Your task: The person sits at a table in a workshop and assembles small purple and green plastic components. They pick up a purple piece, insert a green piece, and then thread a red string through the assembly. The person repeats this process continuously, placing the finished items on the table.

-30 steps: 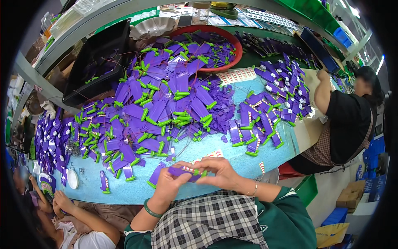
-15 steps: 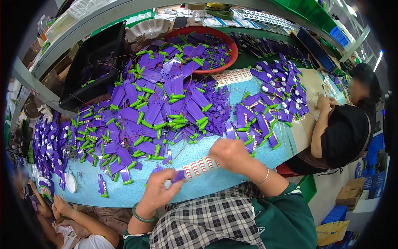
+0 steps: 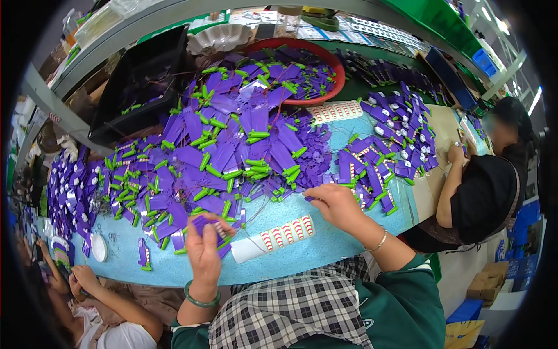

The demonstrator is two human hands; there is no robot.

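My left hand [image 3: 203, 251] pinches a purple plastic part [image 3: 201, 223] with a striped strip on it, held up near the front of the pile. Off to the right, my right hand [image 3: 337, 205] has thumb and finger pressed on a small purple piece [image 3: 310, 198], mostly hidden by the fingertips. Between the hands, a white sticker sheet [image 3: 246, 249] lies on the blue table, with red-and-yellow striped stickers on its right part. A large heap of purple parts with green ends [image 3: 221, 154] spreads beyond both hands.
A red tub [image 3: 334, 72] and a black bin [image 3: 110, 125] stand behind the heap. More purple parts [image 3: 386, 134] lie at right, beside another sticker sheet [image 3: 334, 111]. One person works at the right [image 3: 482, 186], others at the lower left. A small white dish [image 3: 99, 248] sits at left.
My left hand has moved left and up off the sticker sheet with the purple part turned. My right hand has drawn up and right from the sheet, and now pinches a small purple piece.
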